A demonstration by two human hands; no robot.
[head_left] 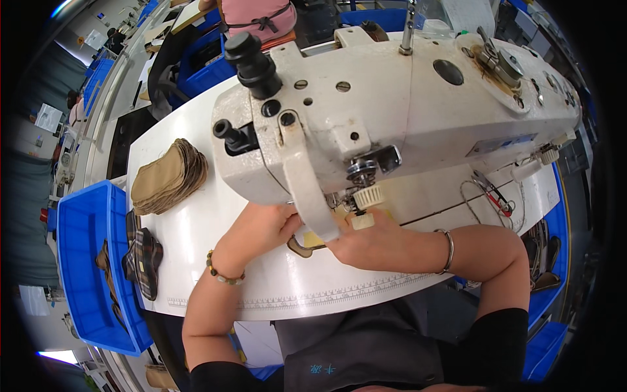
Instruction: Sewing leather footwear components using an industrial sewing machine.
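Observation:
Under the head of a white industrial sewing machine (pixel 379 111), both my hands are close to the needle area. My left hand (pixel 268 228) is closed, thumb against fingers, beside the machine's white lever; what lies between its fingertips is hidden. A small brown fabric piece (pixel 299 247) with a curved, dark-bordered edge pokes out between my hands, with a yellow patch (pixel 315 239) beside it. My right hand (pixel 369 245) is closed on this piece from the other side, its fingertips partly covered by the machine's tension knob (pixel 368 196). The needle itself is hidden.
A stack of brown fabric pieces (pixel 171 178) stands on the white table (pixel 274 287), left of the machine. Plaid pieces (pixel 145 261) hang by a blue bin (pixel 98 268). Thread snips (pixel 494 195) lie at the right. A person in pink (pixel 258 16) is beyond the machine.

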